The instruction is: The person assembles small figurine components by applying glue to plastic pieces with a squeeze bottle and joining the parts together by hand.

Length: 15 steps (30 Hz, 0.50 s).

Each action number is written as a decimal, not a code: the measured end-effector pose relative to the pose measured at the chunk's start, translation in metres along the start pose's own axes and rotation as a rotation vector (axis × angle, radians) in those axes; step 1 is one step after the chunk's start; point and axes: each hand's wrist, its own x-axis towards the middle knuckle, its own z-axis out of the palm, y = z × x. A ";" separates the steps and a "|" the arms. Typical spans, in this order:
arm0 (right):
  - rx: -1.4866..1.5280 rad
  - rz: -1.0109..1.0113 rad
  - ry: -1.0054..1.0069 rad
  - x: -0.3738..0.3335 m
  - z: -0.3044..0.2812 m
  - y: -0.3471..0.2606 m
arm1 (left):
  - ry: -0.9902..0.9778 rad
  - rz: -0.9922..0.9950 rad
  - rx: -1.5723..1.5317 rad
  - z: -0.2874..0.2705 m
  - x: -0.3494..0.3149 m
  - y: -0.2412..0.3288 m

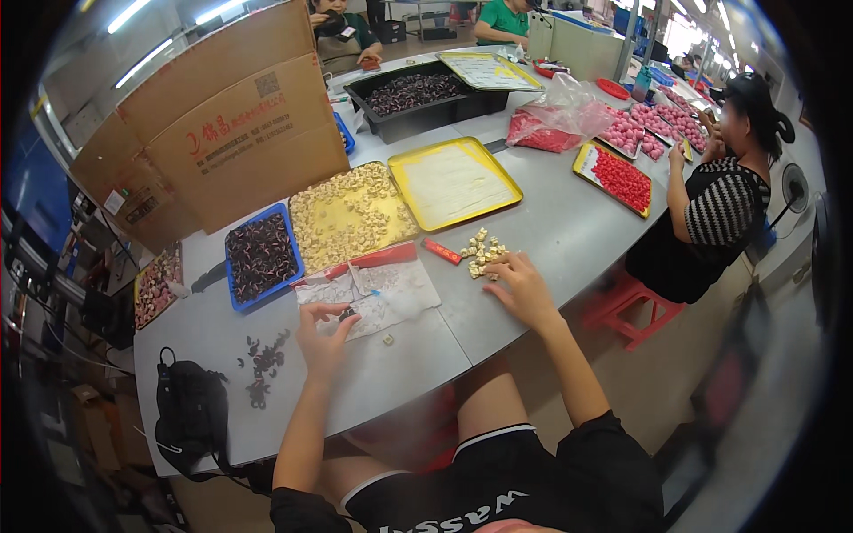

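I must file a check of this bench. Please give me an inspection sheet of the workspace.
Surface: grey table, crowded.
Job's things: small dark piece pinched in left hand; right hand on cream pieces.
Clutter: blue tray and yellow tray of pieces, empty yellow tray, loose dark pieces, black bag.
Grippers: nothing seen; bare hands.
Cables: bag strap only.
Surroundings: cardboard boxes, seated co-worker.

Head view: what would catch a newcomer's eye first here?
Probably the yellow trays mid-table, one heaped with cream pieces, and the bright red pieces on a tray farther right. Nearer, the left hand pinches a small dark part, while the right hand rests on a small cream pile.
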 end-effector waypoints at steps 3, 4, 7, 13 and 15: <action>-0.016 0.012 -0.024 -0.006 -0.004 0.006 | -0.012 0.002 0.006 0.001 0.001 0.001; -0.049 -0.020 -0.054 -0.005 -0.002 0.010 | -0.017 0.001 0.004 0.001 0.002 0.000; -0.079 -0.057 -0.069 -0.004 -0.002 0.010 | -0.042 0.001 0.003 0.000 0.002 0.001; 0.244 0.111 0.068 0.019 -0.005 -0.014 | -0.043 0.003 0.019 -0.002 0.003 0.001; 0.503 0.148 0.168 0.036 0.005 -0.019 | -0.049 0.013 0.023 -0.002 0.002 0.001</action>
